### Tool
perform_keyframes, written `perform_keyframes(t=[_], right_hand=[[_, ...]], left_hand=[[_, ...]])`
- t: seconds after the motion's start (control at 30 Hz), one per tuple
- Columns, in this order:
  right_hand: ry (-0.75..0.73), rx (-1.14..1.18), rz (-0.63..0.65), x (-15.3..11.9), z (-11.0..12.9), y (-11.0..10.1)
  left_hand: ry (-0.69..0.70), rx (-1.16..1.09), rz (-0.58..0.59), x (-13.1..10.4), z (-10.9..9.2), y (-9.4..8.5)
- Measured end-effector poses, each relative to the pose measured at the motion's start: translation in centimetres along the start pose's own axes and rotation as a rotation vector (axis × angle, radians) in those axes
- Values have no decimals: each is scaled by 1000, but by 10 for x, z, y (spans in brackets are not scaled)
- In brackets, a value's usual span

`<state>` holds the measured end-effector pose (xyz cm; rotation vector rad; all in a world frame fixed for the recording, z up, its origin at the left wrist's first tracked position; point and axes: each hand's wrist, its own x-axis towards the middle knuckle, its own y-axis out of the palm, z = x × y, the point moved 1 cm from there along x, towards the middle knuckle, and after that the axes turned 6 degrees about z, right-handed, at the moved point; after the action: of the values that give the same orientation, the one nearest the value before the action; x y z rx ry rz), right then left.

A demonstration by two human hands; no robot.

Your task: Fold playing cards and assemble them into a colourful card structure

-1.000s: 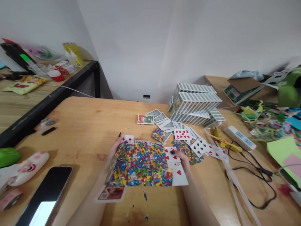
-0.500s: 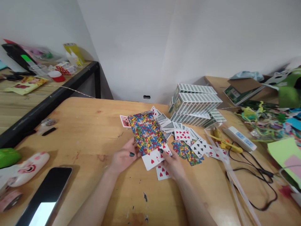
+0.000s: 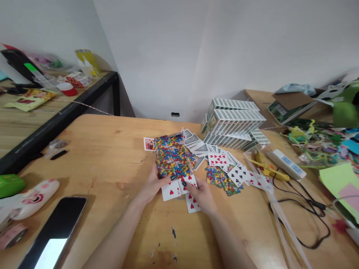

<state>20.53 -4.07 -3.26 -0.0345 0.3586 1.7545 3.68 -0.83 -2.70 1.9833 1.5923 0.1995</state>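
Observation:
Colourful patterned card strips [image 3: 172, 155] form a panel between my hands, with heart playing cards [image 3: 171, 190] at its near edge. My left hand [image 3: 155, 183] grips the panel's lower left corner, its thumb on a heart card. My right hand [image 3: 199, 190] pinches the heart card at the lower right with its thumb. Beneath it another heart card [image 3: 192, 203] sticks out. A red-bordered card [image 3: 148, 144] lies at the panel's upper left. To the right are spread striped-back cards [image 3: 199, 147], a card of clubs [image 3: 238, 175] and more patterned pieces [image 3: 223, 178].
Green-striped boxes [image 3: 237, 121] are stacked at the back right. A power strip [image 3: 288, 164], yellow tool [image 3: 269, 170] and black cable [image 3: 297, 224] lie on the right. At the left are a phone [image 3: 56, 228], a white plush item [image 3: 36, 198] and a green object [image 3: 11, 185].
My left thumb has come onto the heart card at the panel's near edge. The panel has turned a little more upright, and two heart cards now show side by side at its bottom.

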Motion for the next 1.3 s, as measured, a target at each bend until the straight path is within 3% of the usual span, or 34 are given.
perform_keyframes(t=[0.23, 0.47, 0.67, 0.8, 0.9, 1.03, 1.1, 1.3], right_hand=[[31, 280, -144, 4, -1, -3], [131, 446, -186, 2, 3, -5], [145, 549, -211, 2, 2, -8], [187, 617, -230, 2, 2, -9], [194, 643, -201, 2, 2, -7], [175, 629, -166, 0, 3, 0], [181, 599, -116, -2, 4, 5], [173, 570, -33, -4, 5, 14]], left_hand=[[-94, -70, 18, -1, -8, 6], [-128, -36, -13, -2, -5, 0], [-68, -10, 395, -11, -5, 5], [-30, -42, 501, -16, -8, 15], [-9, 14, 427, -14, -4, 20], [58, 112, 138, -7, 9, 18], [56, 147, 46, -5, 14, 16], [18, 307, -78, -8, 15, 16]])
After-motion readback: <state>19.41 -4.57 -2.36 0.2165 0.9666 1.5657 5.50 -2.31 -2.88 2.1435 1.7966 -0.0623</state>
